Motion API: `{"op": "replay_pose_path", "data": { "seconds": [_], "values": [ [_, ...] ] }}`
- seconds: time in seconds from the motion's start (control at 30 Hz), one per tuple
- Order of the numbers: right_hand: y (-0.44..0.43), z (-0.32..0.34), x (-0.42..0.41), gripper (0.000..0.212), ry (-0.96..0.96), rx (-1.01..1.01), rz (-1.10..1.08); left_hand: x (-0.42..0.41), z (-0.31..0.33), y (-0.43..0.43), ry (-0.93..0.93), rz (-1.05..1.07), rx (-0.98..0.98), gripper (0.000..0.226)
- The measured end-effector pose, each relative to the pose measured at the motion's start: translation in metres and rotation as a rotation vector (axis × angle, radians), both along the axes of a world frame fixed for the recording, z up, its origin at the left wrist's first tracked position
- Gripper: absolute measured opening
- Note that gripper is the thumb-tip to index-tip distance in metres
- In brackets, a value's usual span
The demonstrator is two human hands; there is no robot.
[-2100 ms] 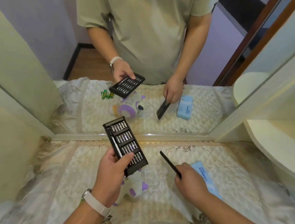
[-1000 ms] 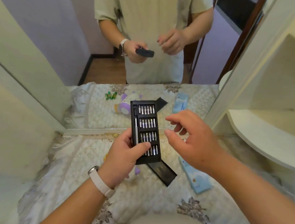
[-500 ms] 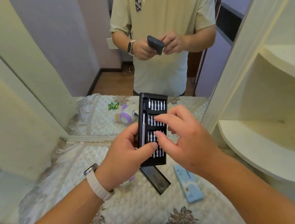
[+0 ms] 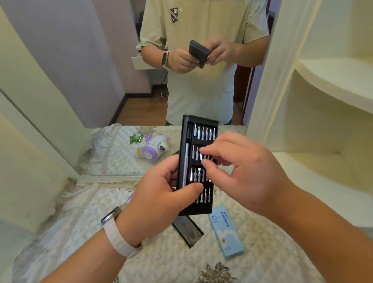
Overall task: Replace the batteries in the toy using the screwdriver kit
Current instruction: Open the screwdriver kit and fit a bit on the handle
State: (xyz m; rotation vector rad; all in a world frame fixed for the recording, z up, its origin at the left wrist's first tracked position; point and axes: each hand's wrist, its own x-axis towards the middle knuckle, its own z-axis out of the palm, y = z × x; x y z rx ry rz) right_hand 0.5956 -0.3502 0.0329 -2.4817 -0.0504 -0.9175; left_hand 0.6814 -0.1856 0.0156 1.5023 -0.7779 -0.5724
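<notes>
My left hand (image 4: 159, 197) grips the open black screwdriver kit tray (image 4: 187, 128) upright above the quilted cloth. Its silver driver handle (image 4: 185, 163) lies in the left slot, beside rows of bits. My right hand (image 4: 241, 170) covers the tray's middle, with thumb and forefinger pinching a tilted bit (image 4: 201, 156) in the second row. The purple and white toy (image 4: 129, 198) is almost wholly hidden behind my left hand. Its mirror image (image 4: 152, 150) lies on its side next to the reflected green batteries (image 4: 136, 139).
The kit's black sleeve (image 4: 188, 232) and a light blue box (image 4: 226, 231) lie on the cloth under my hands. A large mirror (image 4: 75, 65) stands directly ahead. Cream corner shelves (image 4: 341, 86) rise at the right.
My right hand put the black sleeve down, came to the raised tray and now pinches a bit in the second row. My left hand lifted the tray upright.
</notes>
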Motion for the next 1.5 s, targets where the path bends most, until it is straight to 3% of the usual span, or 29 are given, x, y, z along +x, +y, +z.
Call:
{"op": "replay_pose_path", "data": {
  "seconds": [0.3,0.8,1.03,1.33,1.5],
  "values": [
    [-0.017,-0.01,-0.002,0.016,-0.001,-0.027,0.008,-0.003,-0.002,-0.015,-0.068,0.016,0.105,0.031],
    [-0.044,-0.026,0.038,0.019,-0.07,-0.326,0.047,0.026,-0.015,-0.032,-0.077,0.08,0.166,0.031],
    [-0.042,-0.041,0.06,0.018,-0.092,-0.308,0.02,0.04,-0.023,-0.033,-0.041,0.124,0.177,0.03],
    [-0.047,-0.048,0.057,0.025,0.07,-0.324,0.032,0.045,-0.037,-0.038,-0.056,0.055,0.239,0.031],
    [-0.043,-0.058,0.057,0.026,0.037,-0.342,0.003,0.047,-0.045,-0.038,-0.06,0.056,0.251,0.031]
  ]
}}
